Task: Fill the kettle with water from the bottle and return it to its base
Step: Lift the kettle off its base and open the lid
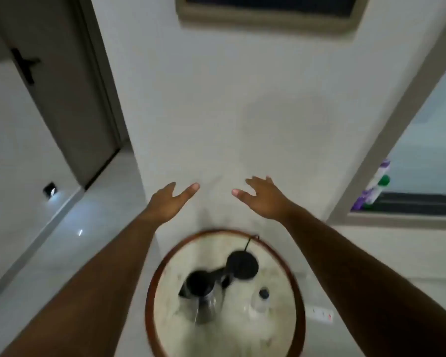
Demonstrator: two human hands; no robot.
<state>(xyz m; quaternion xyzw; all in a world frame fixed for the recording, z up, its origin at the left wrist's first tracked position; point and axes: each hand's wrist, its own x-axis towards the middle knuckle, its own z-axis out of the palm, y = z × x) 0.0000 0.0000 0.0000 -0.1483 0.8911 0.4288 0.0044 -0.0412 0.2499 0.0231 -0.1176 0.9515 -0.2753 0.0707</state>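
Bare and empty, the left hand (169, 202) and the right hand (262, 199) are held out side by side above the far edge of the table, palms down, fingers spread, holding nothing. A gap separates the two thumbs, and both forearms reach in from the lower corners of the view. Neither hand touches any object.

Below and between the forearms lies a round table (155, 284) with a dark reddish-brown rim and a pale, marble-like top. On it stands the kettle (202, 297), a shiny metal body with a black top; whether its lid is open or shut cannot be told through the blur. Its black handle points toward the base (242, 264), a flat black disc lying just beside the kettle on the far right part of the tabletop. The kettle is off the base. A thin black cord (248, 242) leaves the base toward the table's far rim.

To the right of the kettle, near the table's right edge, stands the bottle (262, 301), clear plastic with a dark cap in place.

Beyond the table rises a plain light wall. A white socket strip (322, 314) lies low at the right, and a door (49, 81) with a dark handle stands at the left.
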